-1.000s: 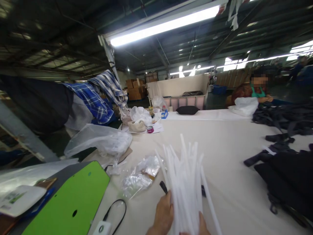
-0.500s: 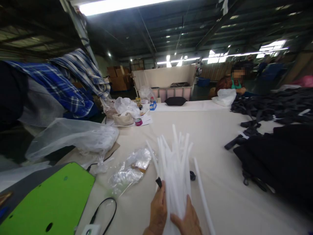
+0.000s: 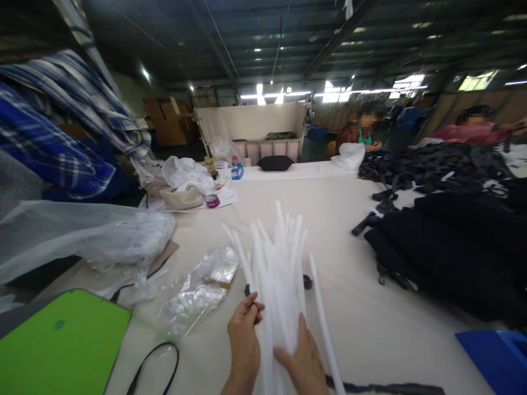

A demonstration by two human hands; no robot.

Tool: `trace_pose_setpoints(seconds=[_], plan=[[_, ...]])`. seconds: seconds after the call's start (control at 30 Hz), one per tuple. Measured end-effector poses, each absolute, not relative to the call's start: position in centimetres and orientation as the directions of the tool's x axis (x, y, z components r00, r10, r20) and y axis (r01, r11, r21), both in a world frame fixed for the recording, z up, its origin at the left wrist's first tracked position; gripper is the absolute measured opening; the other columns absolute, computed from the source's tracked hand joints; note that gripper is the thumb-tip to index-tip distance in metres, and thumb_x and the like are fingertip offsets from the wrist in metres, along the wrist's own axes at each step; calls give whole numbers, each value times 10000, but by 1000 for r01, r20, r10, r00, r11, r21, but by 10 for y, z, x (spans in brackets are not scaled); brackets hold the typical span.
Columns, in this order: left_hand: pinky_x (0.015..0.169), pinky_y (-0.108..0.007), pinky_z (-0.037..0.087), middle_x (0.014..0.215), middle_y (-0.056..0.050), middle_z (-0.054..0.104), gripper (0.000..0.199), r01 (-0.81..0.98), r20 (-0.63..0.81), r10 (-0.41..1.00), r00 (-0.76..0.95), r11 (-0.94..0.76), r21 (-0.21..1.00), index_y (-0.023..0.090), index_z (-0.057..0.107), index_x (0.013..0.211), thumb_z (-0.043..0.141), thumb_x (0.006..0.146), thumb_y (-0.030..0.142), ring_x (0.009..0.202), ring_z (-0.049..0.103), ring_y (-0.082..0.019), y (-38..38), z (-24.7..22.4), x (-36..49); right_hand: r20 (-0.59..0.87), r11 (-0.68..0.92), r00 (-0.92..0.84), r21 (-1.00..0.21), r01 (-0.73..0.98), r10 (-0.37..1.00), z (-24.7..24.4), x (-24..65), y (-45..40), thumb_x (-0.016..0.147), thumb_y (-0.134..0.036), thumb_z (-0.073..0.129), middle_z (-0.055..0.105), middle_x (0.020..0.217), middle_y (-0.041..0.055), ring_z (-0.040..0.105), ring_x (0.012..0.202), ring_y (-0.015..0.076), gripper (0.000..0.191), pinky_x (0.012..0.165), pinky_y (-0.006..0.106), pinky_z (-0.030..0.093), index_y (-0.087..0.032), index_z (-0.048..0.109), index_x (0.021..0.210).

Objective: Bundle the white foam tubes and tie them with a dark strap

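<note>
White tube bundle (image 3: 275,285): over desk (image 3: 341,219)
Left hand (image 3: 244,340): pinching black strip (image 3: 247,289)
Right hand (image 3: 305,359): grasping bundle's right side
Loose tube (image 3: 323,315): just right of bundle
Clear bag (image 3: 197,291): left of bundle
Tape roll (image 3: 212,201), blue box (image 3: 237,171): beyond bundle, lettering illegible

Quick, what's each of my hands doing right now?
Left hand: fingers closed on a small black strip, beside the white rods.
Right hand: curved loosely around the white rods' side, thumb across their front.
</note>
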State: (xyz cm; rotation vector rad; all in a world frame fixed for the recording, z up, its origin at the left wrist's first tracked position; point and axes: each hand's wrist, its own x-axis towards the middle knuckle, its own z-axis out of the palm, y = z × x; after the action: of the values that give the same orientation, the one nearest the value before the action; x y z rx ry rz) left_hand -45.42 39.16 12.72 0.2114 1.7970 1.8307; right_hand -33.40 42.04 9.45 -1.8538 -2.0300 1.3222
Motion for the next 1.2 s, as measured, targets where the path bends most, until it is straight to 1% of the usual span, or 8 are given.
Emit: trace_pose_setpoints(seconds=[0.17, 0.4, 0.53, 0.63, 0.73, 0.87, 1.0, 1.2], plan=[[673, -314, 510, 745, -67, 664, 388, 241, -69, 856, -513, 220, 945, 133, 667, 948, 370, 747, 281, 639, 585, -158, 397, 121, -429, -461, -62, -281, -601, 797, 842, 86, -337, 420, 729, -468, 494, 345, 1388, 248, 339, 1300, 371, 901, 1018, 516, 322, -80, 75, 1427], [778, -407, 469, 759, -83, 605, 304, 483, 33, 904, -427, 197, 853, 112, 647, 919, 490, 675, 202, 724, 560, -218, 407, 114, -439, -379, 22, -239, -495, 868, 894, 78, -354, 409, 795, -304, 436, 402, 1333, 276, 394, 1250, 410, 733, 1002, 515, 331, -37, 158, 1419], [804, -447, 437, 784, -71, 568, 297, 566, 68, 876, -477, 247, 787, 123, 605, 967, 545, 678, 157, 765, 526, -238, 407, 107, -427, -405, -42, -354, -706, 707, 843, 76, -335, 416, 654, -266, 545, 312, 1443, 213, 237, 1359, 359, 855, 1093, 495, 239, -53, 201, 1407], [832, -449, 430, 816, -64, 569, 291, 605, 90, 873, -480, 255, 754, 138, 585, 1005, 553, 716, 156, 805, 529, -239, 405, 101, -422, -389, -177, -406, -865, 469, 827, 72, -295, 432, 638, -396, 526, 433, 1383, 165, 375, 1305, 269, 784, 1066, 368, 338, -57, 357, 1325], [790, -419, 449, 768, -30, 552, 274, 634, 107, 874, -474, 255, 730, 165, 586, 998, 575, 724, 156, 763, 528, -223, 405, 98, -423, -435, -255, -226, -796, 549, 872, 66, -255, 451, 714, -531, 356, 548, 1231, 204, 570, 1084, 278, 702, 931, 376, 455, -53, 448, 1220], [750, -397, 457, 716, -3, 513, 261, 661, 124, 875, -468, 254, 707, 159, 586, 982, 601, 721, 150, 719, 520, -207, 407, 97, -424, -433, -222, -165, -709, 669, 886, 54, -239, 469, 710, -427, 416, 572, 1115, 253, 589, 981, 347, 593, 880, 479, 433, -42, 471, 1158], [733, -394, 459, 695, 10, 484, 246, 673, 128, 876, -466, 256, 694, 152, 583, 979, 604, 735, 171, 699, 515, -200, 407, 96, -424, -414, -187, -225, -746, 639, 882, 49, -252, 466, 687, -277, 446, 632, 976, 177, 591, 934, 319, 377, 873, 458, 411, -123, 544, 1017], [729, -399, 455, 688, 14, 476, 236, 658, 123, 879, -461, 246, 712, 148, 584, 971, 600, 743, 208, 681, 512, -196, 405, 95, -427, -480, -361, -190, -820, 444, 857, 49, -249, 439, 692, -473, 416, 635, 724, 67, 594, 682, 223, 341, 661, 352, 476, -197, 595, 778]])
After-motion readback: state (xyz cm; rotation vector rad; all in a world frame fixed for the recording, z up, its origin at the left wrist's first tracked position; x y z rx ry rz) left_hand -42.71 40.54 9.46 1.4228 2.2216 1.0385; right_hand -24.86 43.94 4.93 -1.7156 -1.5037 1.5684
